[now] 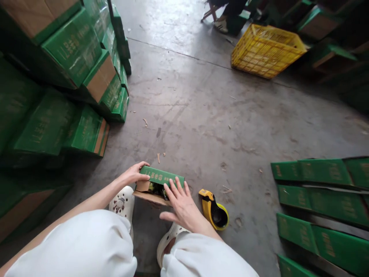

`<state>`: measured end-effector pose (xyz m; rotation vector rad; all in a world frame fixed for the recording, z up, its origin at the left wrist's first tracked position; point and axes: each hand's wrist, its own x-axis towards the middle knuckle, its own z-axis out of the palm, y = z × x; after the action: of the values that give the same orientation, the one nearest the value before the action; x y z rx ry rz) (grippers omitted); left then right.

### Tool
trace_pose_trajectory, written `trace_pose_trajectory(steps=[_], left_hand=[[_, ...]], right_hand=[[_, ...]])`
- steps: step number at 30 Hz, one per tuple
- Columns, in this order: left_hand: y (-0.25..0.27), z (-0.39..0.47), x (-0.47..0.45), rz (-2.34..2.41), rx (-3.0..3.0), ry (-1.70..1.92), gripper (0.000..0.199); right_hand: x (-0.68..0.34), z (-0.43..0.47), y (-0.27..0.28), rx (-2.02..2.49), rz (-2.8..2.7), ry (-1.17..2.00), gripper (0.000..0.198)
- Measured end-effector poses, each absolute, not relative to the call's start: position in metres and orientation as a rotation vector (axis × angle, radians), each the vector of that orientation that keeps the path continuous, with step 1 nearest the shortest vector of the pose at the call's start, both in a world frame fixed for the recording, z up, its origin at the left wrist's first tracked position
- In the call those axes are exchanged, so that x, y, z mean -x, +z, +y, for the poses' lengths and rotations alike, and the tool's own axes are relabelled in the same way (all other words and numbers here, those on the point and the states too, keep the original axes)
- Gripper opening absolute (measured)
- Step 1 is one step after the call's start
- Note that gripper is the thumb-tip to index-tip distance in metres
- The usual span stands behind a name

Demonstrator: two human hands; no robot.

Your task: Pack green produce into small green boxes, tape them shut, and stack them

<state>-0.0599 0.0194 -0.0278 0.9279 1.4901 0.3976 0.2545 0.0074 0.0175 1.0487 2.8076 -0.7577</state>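
Note:
A small green cardboard box is in front of my feet, one brown flap folded outward on my side. Through the gap some dark green contents show, too unclear to name. My left hand grips the box's left end, thumb on the near side and fingers around the far corner. Across the right end lies my right hand, its fingers spread and its thumb held apart. A yellow and black tape dispenser rests on the floor just right of my right hand.
Stacked green cartons rise on the left. Rows of green boxes stand at the right. A yellow plastic crate sits on the concrete floor farther off, near a seated person's shoe. Scraps of cardboard are scattered about.

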Motion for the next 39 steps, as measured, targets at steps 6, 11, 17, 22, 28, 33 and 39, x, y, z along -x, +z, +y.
trace_pose_trajectory(steps=[6,11,17,22,28,33,39], left_hand=[[-0.038,0.024,0.065,1.491,-1.041,0.397,0.07],[-0.038,0.026,0.066,1.468,-1.092,0.39,0.07],[-0.024,0.001,0.04,1.857,-1.615,0.186,0.064],[-0.034,-0.027,0.011,1.656,-2.294,0.164,0.077],[-0.06,-0.028,0.012,1.599,-2.454,0.209,0.103],[-0.072,-0.038,0.016,1.736,-2.484,0.347,0.089],[-0.072,-0.048,0.021,1.808,-2.48,0.267,0.101]], right_hand=[[-0.233,0.015,0.0,-1.138,2.87,-0.453,0.078],[-0.215,0.033,-0.026,-1.331,2.769,-0.451,0.064],[-0.207,0.033,-0.034,-1.395,2.81,-0.477,0.054],[-0.209,0.03,-0.035,-1.376,2.808,-0.501,0.056],[-0.207,0.03,-0.039,-1.36,2.796,-0.441,0.064],[-0.208,0.025,-0.035,-1.367,2.8,-0.377,0.067],[-0.206,0.021,-0.042,-1.397,2.854,-0.347,0.068]])
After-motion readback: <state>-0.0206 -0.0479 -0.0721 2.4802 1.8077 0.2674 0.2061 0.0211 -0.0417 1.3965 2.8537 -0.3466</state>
